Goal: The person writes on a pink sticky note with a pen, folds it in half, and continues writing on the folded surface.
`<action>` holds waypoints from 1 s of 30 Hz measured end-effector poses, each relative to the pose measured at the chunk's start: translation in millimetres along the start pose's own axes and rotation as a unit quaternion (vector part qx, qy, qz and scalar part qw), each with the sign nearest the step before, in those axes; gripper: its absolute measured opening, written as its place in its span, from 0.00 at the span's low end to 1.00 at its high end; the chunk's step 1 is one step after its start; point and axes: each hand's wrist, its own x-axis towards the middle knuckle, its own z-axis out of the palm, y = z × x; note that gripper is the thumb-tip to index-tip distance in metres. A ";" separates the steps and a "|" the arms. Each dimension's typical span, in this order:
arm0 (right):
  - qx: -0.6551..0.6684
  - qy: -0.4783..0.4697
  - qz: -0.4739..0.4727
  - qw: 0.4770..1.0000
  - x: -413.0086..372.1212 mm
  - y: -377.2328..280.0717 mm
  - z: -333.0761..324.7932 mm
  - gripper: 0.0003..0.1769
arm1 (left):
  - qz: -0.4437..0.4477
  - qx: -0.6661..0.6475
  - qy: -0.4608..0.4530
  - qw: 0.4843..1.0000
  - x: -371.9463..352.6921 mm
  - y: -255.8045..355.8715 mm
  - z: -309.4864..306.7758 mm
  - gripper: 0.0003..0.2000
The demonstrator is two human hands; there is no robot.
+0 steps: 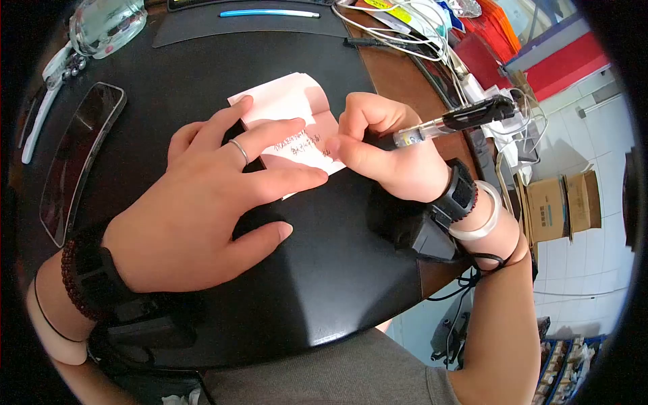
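A small pink paper pad (pixel 287 98), its upper right corner curling, lies on the black desktop with several short lines of dark handwriting on it. My left hand (pixel 206 185) is open, palm down with fingers spread, three of them resting over the pad's left and lower parts. It wears a ring. At the pad's right edge, my right hand (pixel 391 148) is closed round a clear-barrelled pen with a black clip (pixel 466 120). The pen's back end points up and right; its tip is hidden by the fingers. The right thumb overlaps the paper.
A phone (pixel 82 162) lies left on the desk (pixel 337 270), near a white strap-like item (pixel 46 108) and a glass jar (pixel 108 27). A blue and white pen (pixel 270 13) is at the back. White cables (pixel 432 34) tangle back right; a cardboard box (pixel 547 209) stands beyond.
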 end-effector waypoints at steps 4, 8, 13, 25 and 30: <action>-0.006 -0.014 -0.037 0.999 -0.2 -1.6 2.8 0.16 | 0.000 -0.009 0.002 1.000 -0.2 -1.3 0.1 0.24; -0.003 0.012 -0.024 1.000 -0.1 -0.1 2.9 0.17 | 0.000 -0.008 0.000 1.000 -0.3 -1.1 0.4 0.25; -0.003 -0.003 0.011 1.000 -0.4 -0.8 -0.4 0.14 | 0.001 -0.008 0.005 1.000 -0.5 -1.5 1.1 0.25; 0.016 0.017 -0.023 0.999 0.0 1.5 1.5 0.17 | 0.002 -0.004 0.010 1.000 -0.1 -1.0 1.6 0.25; -0.006 0.013 -0.015 1.000 -0.2 1.0 0.4 0.17 | 0.003 -0.004 0.009 1.000 -0.3 -1.8 1.3 0.25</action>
